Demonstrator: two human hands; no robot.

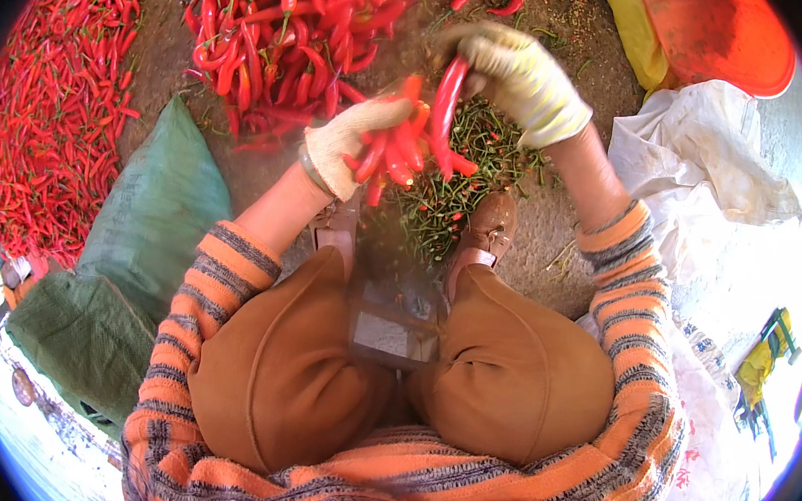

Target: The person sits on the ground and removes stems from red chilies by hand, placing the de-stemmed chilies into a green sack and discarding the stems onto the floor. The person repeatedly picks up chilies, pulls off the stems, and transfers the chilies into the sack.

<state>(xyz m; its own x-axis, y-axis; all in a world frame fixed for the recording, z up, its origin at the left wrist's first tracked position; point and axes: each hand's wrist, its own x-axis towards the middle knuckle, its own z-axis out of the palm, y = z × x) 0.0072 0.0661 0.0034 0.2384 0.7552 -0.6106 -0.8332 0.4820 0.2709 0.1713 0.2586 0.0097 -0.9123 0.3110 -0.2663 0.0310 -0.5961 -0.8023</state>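
Observation:
My left hand [344,141], in a cream knit glove, grips a bunch of red chilli peppers [396,152], some with their stem ends bare of stems. Just to the right, my right hand [520,83], in a dirty white and yellow glove, holds the upper end of one long red chilli [446,109]. Its fingertips are blurred. The long chilli hangs beside the bunch. Beneath both hands, on the ground between my shoes, lies a heap of green chilli stems [439,218] with small red bits. A pile of large red chillies [283,36] lies ahead of my left hand.
A far bigger heap of red chillies [65,118] spreads at the left. Beside my left leg lies a full green woven sack [157,203]. White sacking [698,154] and an orange-red plastic basin [722,35] stand at the right. My brown shoe [493,222] borders the stems.

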